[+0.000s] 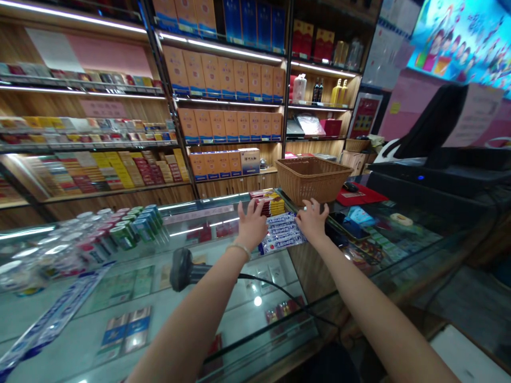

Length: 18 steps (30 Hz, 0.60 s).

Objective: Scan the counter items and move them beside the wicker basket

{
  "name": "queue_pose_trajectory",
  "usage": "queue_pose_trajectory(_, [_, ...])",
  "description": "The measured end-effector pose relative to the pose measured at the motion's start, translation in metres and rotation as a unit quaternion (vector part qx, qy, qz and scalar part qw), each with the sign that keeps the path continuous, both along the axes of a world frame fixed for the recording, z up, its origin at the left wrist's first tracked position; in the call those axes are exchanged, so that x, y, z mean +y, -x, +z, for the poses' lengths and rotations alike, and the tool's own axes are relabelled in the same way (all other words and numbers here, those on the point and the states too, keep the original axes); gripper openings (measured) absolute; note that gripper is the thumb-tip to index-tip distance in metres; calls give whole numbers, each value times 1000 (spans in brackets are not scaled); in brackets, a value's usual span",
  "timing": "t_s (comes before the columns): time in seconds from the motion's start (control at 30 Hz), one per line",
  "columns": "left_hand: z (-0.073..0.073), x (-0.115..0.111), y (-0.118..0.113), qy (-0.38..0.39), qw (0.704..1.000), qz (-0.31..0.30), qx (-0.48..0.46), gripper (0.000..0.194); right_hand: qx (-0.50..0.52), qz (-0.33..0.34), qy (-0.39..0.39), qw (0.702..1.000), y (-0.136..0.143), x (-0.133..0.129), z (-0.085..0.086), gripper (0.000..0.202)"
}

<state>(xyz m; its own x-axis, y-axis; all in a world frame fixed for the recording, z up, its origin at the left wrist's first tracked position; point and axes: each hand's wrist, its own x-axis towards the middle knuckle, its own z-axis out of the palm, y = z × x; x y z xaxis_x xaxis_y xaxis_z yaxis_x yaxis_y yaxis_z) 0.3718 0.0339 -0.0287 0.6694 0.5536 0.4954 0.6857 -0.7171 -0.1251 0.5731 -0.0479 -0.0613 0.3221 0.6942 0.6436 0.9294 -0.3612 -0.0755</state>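
Note:
A row of blue-and-white wrapped snack bars (284, 232) lies flat on the glass counter. My left hand (252, 226) is at the row's left end, its fingers spread and pointing away from me. At the right end is my right hand (312, 219), with a ring on it and its fingers apart and slightly bent. Both hands look to be touching the ends of the bars; the exact contact is hard to make out. Just behind the bars sits a stack of yellow-and-dark-red packets (273, 205). Under my left forearm lies a black handheld scanner (182, 269), partly covered.
A brown wicker basket (309, 186) stands beyond my right hand. Several cans (131, 231) line the counter's left side, near a long blue-and-white wrapper strip (56, 316). The scanner's black cable (279, 290) crosses the glass. A red mat (361, 194) and black monitor (433, 119) are right.

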Motion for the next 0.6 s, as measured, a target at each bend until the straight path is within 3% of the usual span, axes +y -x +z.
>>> queue_pose_trajectory(0.37, [-2,-4,5,11,1000,19,0,28,-25,-8,24,999,7,-4,3,16])
queue_pose_trajectory(0.6, [-2,-3,9,35,999,30,5,56,-34,-3,11,999,10,-4,3,28])
